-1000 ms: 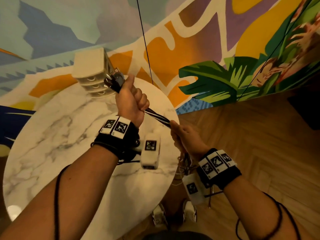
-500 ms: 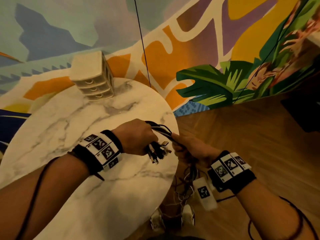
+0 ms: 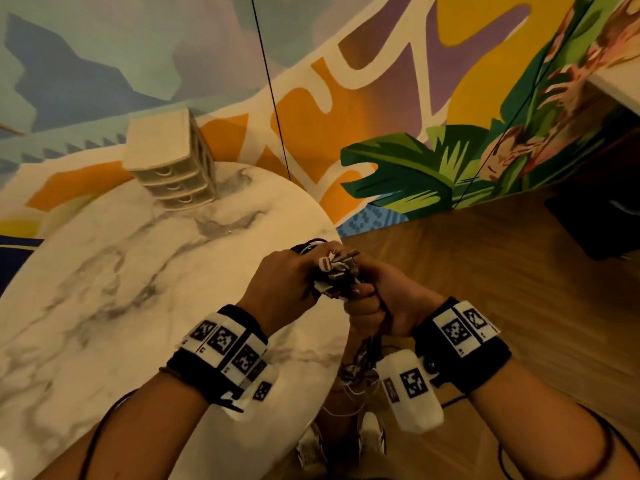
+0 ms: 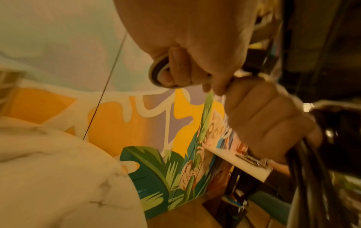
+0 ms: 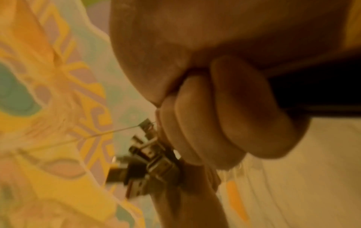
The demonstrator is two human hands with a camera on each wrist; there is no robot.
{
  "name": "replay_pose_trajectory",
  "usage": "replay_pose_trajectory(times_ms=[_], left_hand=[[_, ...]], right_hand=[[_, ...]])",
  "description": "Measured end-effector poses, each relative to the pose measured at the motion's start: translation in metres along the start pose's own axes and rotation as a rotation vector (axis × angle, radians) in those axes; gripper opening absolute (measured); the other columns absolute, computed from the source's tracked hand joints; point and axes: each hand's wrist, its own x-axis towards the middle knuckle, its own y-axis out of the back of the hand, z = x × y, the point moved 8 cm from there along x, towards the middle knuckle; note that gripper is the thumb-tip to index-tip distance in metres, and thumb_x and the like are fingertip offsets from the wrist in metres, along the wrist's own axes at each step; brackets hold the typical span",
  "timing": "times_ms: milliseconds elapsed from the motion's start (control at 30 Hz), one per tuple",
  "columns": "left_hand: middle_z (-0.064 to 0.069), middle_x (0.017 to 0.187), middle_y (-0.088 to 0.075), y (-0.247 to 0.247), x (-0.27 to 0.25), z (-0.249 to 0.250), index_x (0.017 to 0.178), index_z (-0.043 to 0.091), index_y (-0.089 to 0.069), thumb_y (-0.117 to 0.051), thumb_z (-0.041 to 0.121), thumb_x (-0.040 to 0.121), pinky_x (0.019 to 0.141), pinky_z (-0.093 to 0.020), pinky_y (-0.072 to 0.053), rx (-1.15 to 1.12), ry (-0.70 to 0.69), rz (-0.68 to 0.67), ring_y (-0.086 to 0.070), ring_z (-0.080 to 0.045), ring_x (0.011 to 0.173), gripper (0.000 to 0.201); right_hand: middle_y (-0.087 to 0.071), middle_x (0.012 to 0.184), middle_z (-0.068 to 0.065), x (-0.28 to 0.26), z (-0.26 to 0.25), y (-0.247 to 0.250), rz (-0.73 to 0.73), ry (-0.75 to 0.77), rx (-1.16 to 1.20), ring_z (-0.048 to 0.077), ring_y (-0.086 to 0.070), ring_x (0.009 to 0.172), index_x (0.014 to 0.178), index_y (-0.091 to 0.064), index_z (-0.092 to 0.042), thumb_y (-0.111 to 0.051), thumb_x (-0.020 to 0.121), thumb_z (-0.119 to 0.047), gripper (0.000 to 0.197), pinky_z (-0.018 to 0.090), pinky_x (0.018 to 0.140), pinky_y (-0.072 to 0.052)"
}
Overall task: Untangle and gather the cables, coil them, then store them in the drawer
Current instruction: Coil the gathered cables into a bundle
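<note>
Drawer unit stands at the far edge of the marble worktop, against the painted wall, well apart from both hands. Left hand and right hand meet at the worktop's near edge, each with fingers curled round the cable bundle. Head view shows loose cable ends hanging below toward the floor. Left wrist view shows a coiled loop round a finger. Right wrist view, blurred, shows the plugs.

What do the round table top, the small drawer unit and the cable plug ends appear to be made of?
Table top: marble or marble-look, white with grey veins, slightly glossy. Drawer unit: probably cream plastic, matte, moulded handles. Plug ends: shiny metal tips, likely on plastic bodies.
</note>
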Motion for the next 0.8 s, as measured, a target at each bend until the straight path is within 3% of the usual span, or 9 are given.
replay_pose_trajectory(times_ms=[67,200,300,367,467,533,600,700,800], left_hand=[[-0.005,0.071,-0.068,0.0,0.004,-0.002,0.104,0.022,-0.063,-0.052,0.011,0.069,0.043,-0.026,-0.041,0.196,-0.002,0.001,-0.059,-0.03,0.051,0.038],[-0.014,0.094,-0.067,0.003,0.004,-0.045,0.123,0.022,-0.057,-0.053,0.017,0.088,0.061,-0.034,-0.036,0.326,0.402,-0.146,-0.06,-0.038,0.083,0.036],[-0.013,0.096,-0.065,-0.001,0.007,-0.044,0.126,0.022,-0.052,-0.047,0.026,0.093,0.063,-0.033,-0.033,0.367,0.445,-0.151,-0.059,-0.035,0.086,0.034],[-0.012,0.093,-0.066,-0.006,0.012,-0.037,0.128,0.023,-0.049,-0.047,0.024,0.093,0.061,-0.032,-0.033,0.32,0.453,-0.112,-0.059,-0.034,0.083,0.035],[-0.01,0.074,-0.066,0.0,0.011,-0.024,0.109,0.014,-0.056,-0.057,0.018,0.084,0.052,-0.032,-0.039,0.051,0.372,0.12,-0.059,-0.033,0.064,0.025],[-0.005,0.062,-0.061,0.006,0.002,-0.008,0.083,0.011,-0.058,-0.056,0.02,0.076,0.045,-0.029,-0.04,-0.084,0.215,0.247,-0.053,-0.021,0.054,0.012],[-0.002,0.058,-0.056,0.001,-0.007,0.0,0.073,0.017,-0.054,-0.05,0.024,0.071,0.045,-0.031,-0.038,-0.182,0.13,0.282,-0.047,-0.015,0.054,0.007],[-0.005,0.074,-0.056,-0.01,-0.011,-0.014,0.084,0.024,-0.056,-0.054,0.029,0.076,0.061,-0.036,-0.048,-0.437,0.263,0.307,-0.053,-0.017,0.065,0.009],[0.007,0.082,-0.069,-0.029,-0.009,-0.027,0.089,0.037,-0.071,-0.061,0.035,0.08,0.079,-0.027,-0.051,-0.889,0.54,0.157,-0.063,-0.006,0.084,0.013]], right_hand=[[-0.029,0.047,-0.005,0.001,-0.004,0.018,0.24,0.055,-0.142,0.009,-0.018,0.04,0.06,-0.041,-0.017,-0.034,0.092,-0.047,0.044,0.022,0.041,-0.013],[-0.049,0.066,-0.001,-0.017,-0.031,0.031,0.684,0.358,-0.887,0.009,-0.044,0.052,0.093,-0.056,-0.006,-0.036,0.098,-0.017,0.023,0.021,0.049,-0.038],[-0.057,0.081,0.0,-0.019,-0.023,0.028,0.914,0.343,-1.25,0.015,-0.055,0.069,0.099,-0.052,-0.016,-0.051,0.093,-0.022,0.009,0.034,0.063,-0.051],[-0.06,0.082,0.004,-0.017,-0.02,0.03,0.991,0.34,-1.209,0.019,-0.056,0.069,0.098,-0.055,-0.013,-0.055,0.091,-0.024,0.013,0.037,0.064,-0.052],[-0.043,0.063,0.008,-0.013,-0.015,0.044,0.872,0.321,-0.594,0.018,-0.036,0.05,0.087,-0.059,-0.007,-0.055,0.09,-0.016,0.011,0.029,0.045,-0.032],[-0.026,0.059,0.001,-0.01,-0.01,0.04,0.659,0.299,-0.16,0.012,-0.016,0.049,0.075,-0.049,-0.014,-0.051,0.088,-0.013,0.014,0.024,0.043,-0.015],[-0.019,0.059,-0.002,-0.01,-0.015,0.028,0.473,0.299,0.005,0.011,-0.009,0.05,0.07,-0.04,-0.02,-0.054,0.075,-0.015,0.016,0.022,0.044,-0.011],[-0.026,0.044,-0.008,-0.001,-0.023,0.004,0.191,0.265,0.025,0.009,-0.014,0.037,0.062,-0.051,-0.021,-0.053,0.063,-0.01,0.01,0.016,0.04,-0.013],[-0.022,0.04,-0.009,0.006,-0.019,-0.02,-0.115,0.168,0.074,0.01,-0.013,0.036,0.056,-0.051,-0.025,-0.065,0.056,-0.006,0.024,0.012,0.037,-0.02]])
